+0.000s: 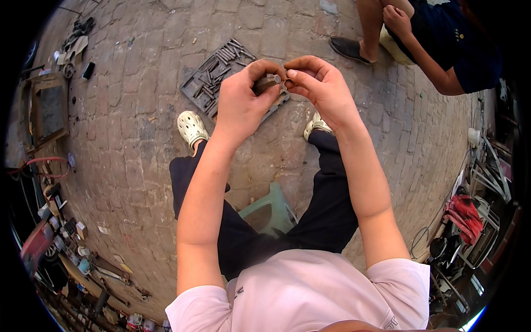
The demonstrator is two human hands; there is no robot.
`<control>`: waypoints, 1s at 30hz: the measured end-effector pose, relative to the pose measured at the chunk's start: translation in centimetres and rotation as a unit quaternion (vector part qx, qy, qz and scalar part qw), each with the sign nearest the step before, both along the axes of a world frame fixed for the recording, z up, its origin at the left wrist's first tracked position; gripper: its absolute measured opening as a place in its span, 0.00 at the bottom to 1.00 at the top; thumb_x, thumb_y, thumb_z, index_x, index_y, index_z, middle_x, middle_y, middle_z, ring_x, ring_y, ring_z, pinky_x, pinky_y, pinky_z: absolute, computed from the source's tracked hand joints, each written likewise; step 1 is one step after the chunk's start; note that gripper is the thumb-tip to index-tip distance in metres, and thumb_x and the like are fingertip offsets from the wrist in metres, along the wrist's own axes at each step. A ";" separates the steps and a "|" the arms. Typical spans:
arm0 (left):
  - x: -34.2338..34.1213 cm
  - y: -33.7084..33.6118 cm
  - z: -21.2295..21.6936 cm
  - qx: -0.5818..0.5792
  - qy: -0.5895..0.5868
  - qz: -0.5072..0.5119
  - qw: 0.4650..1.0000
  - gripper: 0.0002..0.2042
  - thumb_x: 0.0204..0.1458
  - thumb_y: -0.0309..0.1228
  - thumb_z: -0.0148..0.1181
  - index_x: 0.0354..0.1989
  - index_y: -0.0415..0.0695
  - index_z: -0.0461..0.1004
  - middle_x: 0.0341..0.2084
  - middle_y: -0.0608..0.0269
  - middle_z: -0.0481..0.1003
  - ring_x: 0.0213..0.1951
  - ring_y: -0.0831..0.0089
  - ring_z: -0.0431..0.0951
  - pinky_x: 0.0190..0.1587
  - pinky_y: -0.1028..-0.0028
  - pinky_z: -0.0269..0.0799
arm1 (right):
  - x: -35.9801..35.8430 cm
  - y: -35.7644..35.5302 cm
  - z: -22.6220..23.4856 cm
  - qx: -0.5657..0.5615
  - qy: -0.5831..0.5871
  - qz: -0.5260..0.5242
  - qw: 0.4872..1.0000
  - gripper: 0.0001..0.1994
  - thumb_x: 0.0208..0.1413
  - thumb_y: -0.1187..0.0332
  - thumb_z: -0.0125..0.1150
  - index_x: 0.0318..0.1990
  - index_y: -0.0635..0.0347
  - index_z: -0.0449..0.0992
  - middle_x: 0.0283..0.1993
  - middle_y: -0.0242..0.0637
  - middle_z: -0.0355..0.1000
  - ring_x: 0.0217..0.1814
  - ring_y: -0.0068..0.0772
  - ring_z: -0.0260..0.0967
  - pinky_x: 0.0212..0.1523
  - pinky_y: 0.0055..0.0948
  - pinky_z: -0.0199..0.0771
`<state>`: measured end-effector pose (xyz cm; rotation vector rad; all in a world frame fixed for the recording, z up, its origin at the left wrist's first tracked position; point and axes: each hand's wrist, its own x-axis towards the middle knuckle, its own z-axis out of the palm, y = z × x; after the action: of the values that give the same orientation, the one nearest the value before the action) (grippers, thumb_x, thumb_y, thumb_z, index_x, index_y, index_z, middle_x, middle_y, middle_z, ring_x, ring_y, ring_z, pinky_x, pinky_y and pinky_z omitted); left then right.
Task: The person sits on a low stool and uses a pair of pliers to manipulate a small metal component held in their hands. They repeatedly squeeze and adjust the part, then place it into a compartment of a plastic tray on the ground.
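My left hand (243, 97) grips a short dark metal cylinder (267, 82), its pale end pointing right. My right hand (318, 83) pinches a small dark ring-like part (288, 83) between thumb and forefinger, held right at the cylinder's end. Both hands are raised in front of me above a grey tray of metal tool bits (213, 74) that lies on the brick paving between my feet. I sit on a green plastic stool (271, 207).
Another person (437, 39) crouches at the upper right, one dark shoe (348, 48) near the tray. A wooden frame (47, 108) lies at the left. Tools and clutter line the lower left edge (83, 265); a red cloth (464, 213) and metal frames are at the right.
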<state>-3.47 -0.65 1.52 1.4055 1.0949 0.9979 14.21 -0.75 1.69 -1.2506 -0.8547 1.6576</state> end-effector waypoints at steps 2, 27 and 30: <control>-0.1 0.0 0.1 -0.061 -0.059 0.008 0.996 0.06 0.51 0.19 0.59 0.38 0.39 0.73 0.29 0.72 0.74 0.29 0.89 0.70 0.32 0.85 0.66 | -0.5 0.0 0.2 0.080 -0.077 -0.004 0.994 0.11 0.55 0.73 0.62 0.43 0.68 0.74 0.38 0.36 0.76 0.40 0.24 0.75 0.44 0.23 0.76; -0.9 0.5 -0.6 -0.246 -0.159 0.030 0.956 0.09 0.49 0.30 0.67 0.35 0.39 0.77 0.23 0.71 0.73 0.26 0.85 0.70 0.30 0.82 0.66 | -0.7 -0.1 -0.3 0.053 -0.083 0.053 0.994 0.07 0.60 0.69 0.54 0.38 0.65 0.73 0.31 0.31 0.72 0.35 0.21 0.69 0.40 0.23 0.71; -0.7 0.5 -0.7 -0.255 -0.163 0.026 0.953 0.09 0.49 0.30 0.67 0.35 0.38 0.77 0.25 0.71 0.74 0.28 0.84 0.71 0.31 0.82 0.67 | -0.9 -0.1 -0.3 0.073 -0.082 0.037 0.993 0.07 0.58 0.71 0.57 0.37 0.67 0.73 0.31 0.31 0.73 0.33 0.18 0.70 0.38 0.21 0.72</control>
<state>-4.18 -0.18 0.79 0.7685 1.0474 0.8648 13.36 -0.84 1.40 -1.2800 -1.1145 1.5349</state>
